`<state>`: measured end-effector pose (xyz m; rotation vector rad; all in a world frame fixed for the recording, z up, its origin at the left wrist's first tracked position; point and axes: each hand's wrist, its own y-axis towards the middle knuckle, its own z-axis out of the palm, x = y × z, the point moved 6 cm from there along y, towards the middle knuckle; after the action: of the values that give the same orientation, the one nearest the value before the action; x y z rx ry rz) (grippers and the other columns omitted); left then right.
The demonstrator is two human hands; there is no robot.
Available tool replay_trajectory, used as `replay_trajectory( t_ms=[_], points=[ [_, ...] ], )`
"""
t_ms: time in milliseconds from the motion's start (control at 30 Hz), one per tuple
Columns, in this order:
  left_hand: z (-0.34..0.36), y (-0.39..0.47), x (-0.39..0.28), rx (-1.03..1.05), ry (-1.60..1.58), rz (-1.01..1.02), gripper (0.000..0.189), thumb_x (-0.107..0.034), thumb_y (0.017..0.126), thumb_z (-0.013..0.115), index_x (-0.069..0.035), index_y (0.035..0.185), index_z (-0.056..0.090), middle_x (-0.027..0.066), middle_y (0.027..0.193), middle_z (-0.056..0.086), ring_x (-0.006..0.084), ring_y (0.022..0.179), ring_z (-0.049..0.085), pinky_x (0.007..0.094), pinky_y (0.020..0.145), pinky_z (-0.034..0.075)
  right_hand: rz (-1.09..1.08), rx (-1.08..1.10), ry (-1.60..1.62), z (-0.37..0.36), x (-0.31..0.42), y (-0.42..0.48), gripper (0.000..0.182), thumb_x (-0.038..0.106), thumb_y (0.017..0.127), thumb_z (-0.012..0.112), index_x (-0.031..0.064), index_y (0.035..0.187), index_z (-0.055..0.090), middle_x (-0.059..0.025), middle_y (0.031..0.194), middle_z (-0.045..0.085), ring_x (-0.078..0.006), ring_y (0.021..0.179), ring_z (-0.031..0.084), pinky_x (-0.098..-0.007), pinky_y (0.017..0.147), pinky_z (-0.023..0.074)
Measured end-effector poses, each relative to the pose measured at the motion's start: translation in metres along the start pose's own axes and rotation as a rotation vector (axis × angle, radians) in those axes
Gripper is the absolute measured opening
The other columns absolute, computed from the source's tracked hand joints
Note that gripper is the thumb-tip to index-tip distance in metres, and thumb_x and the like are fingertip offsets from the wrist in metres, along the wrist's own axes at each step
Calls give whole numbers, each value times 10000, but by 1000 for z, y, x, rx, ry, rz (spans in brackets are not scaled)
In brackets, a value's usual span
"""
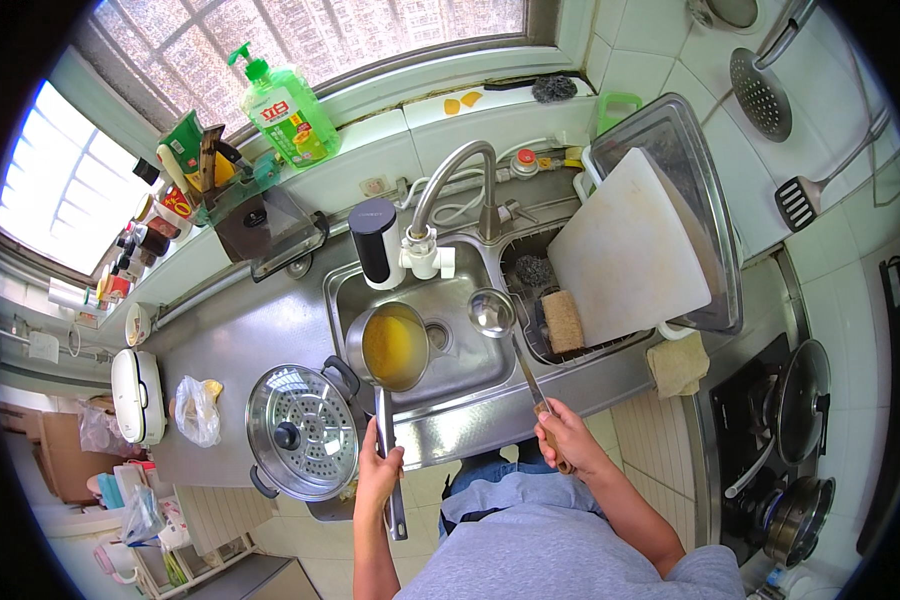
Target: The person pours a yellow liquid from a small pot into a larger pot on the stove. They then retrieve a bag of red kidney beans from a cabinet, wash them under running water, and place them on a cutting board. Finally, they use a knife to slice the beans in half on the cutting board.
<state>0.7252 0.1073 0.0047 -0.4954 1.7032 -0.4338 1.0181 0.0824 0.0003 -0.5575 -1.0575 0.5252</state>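
Observation:
My left hand [380, 466] grips the long metal handle of a saucepan [351, 346]. Yellow liquid [390, 346] with darker bits fills part of the pan, which I hold over the left side of the steel sink basin [465, 367]. In my right hand [568, 437] is the wooden handle of a metal ladle [493, 312]. The ladle's bowl hangs over the right part of the sink, apart from the pan. Behind the pan stands a steel faucet [450, 159] with a white and dark water filter [376, 241] on its spout.
Left of the sink sits a steamer pot with a glass lid [300, 435]. A white cutting board [626, 251] leans over the right basin, near a sponge [562, 321] and steel wool [532, 271]. A folded cloth [677, 364] lies on the counter edge; the gas stove [750, 420] holds pans.

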Motion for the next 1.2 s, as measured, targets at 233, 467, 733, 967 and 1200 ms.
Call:
replay_trajectory(
  t_ms=[233,467,733,967,1200],
  points=[
    [-4,3,9,-17,6,5,666,37,781,527,-54,1382,254,23,716,513,81,495,453,227,415,361,2,6,-23,0,0,1,139,179,933,417,69,1017,427,-16,716,480,-58,433,445,-207,348,382],
    [-5,2,7,-34,47,8,671,41,780,532,-59,1383,254,35,755,511,79,486,446,227,392,348,13,10,-16,-1,-2,3,153,183,936,415,69,1038,423,-17,720,482,-60,435,449,-207,351,385],
    [-8,3,8,-46,84,24,650,41,781,534,-65,1372,284,72,906,500,87,500,456,238,399,370,21,11,-29,0,0,2,205,187,934,424,63,1096,421,-15,724,483,-58,441,449,-204,361,388],
    [-11,3,9,-71,163,28,656,22,771,542,-62,1371,289,96,1057,450,124,595,503,254,428,408,23,7,-34,-1,-2,2,206,188,930,430,63,1094,424,-14,724,483,-56,442,444,-205,363,384],
    [-12,1,5,-75,199,43,652,13,766,547,-54,1365,300,100,1073,450,146,634,519,264,443,422,27,-11,-35,0,0,0,184,182,928,427,65,1070,430,-12,721,482,-55,439,442,-204,361,381]
  ],
)
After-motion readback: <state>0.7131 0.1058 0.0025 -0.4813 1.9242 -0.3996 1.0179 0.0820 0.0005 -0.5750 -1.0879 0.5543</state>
